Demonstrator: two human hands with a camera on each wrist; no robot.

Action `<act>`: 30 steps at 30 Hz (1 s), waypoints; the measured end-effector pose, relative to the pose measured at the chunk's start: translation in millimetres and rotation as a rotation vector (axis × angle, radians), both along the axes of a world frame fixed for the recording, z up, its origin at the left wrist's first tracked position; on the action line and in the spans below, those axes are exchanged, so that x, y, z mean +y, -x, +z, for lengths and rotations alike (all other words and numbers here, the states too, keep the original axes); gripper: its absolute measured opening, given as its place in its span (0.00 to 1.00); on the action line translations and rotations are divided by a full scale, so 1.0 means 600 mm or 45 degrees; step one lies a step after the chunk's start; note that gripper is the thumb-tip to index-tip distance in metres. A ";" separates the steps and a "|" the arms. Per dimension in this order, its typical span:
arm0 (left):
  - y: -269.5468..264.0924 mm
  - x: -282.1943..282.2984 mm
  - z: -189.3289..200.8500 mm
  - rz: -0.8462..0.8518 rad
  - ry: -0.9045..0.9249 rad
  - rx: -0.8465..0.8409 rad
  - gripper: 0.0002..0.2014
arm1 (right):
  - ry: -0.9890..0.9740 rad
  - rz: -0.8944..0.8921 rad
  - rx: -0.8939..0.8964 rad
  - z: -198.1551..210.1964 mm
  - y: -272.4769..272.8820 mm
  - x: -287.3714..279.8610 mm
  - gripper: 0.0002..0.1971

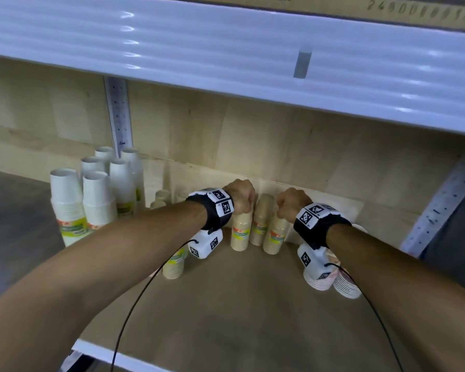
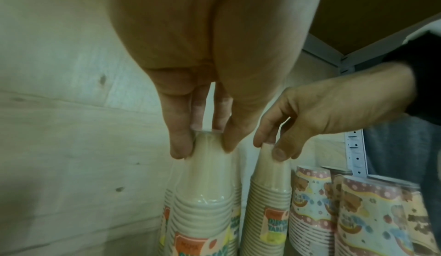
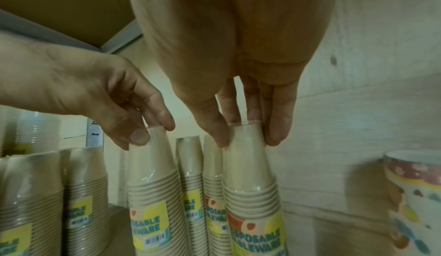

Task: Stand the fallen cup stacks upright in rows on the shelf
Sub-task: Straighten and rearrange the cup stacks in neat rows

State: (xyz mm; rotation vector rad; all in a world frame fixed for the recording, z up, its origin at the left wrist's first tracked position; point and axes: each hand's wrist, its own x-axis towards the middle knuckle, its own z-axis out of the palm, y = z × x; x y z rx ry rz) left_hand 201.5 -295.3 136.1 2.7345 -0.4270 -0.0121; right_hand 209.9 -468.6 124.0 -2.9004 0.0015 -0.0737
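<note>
Two tan cup stacks in clear wrap stand upright at the back of the wooden shelf (image 1: 239,304). My left hand (image 1: 242,201) pinches the top of the left stack (image 1: 241,233) from above; the left wrist view shows its fingertips (image 2: 180,150) round that stack's top cup (image 2: 210,167). My right hand (image 1: 287,209) pinches the top of the right stack (image 1: 275,237), also seen as right hand (image 3: 248,141) on stack (image 3: 249,167). A third tan stack (image 1: 261,224) stands between and behind them.
Tall white cup stacks (image 1: 94,202) stand at the back left. More tan stacks (image 3: 83,184) stand left of my hands, one (image 1: 173,267) under my left wrist. Patterned stacks (image 1: 345,284) sit under my right wrist. The white upper shelf (image 1: 226,49) overhangs.
</note>
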 end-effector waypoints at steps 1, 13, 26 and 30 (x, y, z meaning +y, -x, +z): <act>-0.005 -0.003 -0.004 -0.004 -0.004 0.007 0.15 | -0.007 -0.002 -0.010 -0.003 -0.004 -0.003 0.13; -0.033 -0.012 -0.025 -0.027 -0.046 0.046 0.12 | -0.063 0.025 -0.042 -0.020 -0.048 -0.026 0.12; -0.029 -0.008 -0.021 -0.061 -0.018 0.063 0.17 | -0.113 0.009 -0.069 -0.024 -0.054 -0.037 0.16; -0.024 -0.007 -0.014 -0.085 -0.020 0.040 0.17 | -0.104 -0.018 -0.094 -0.008 -0.038 -0.032 0.09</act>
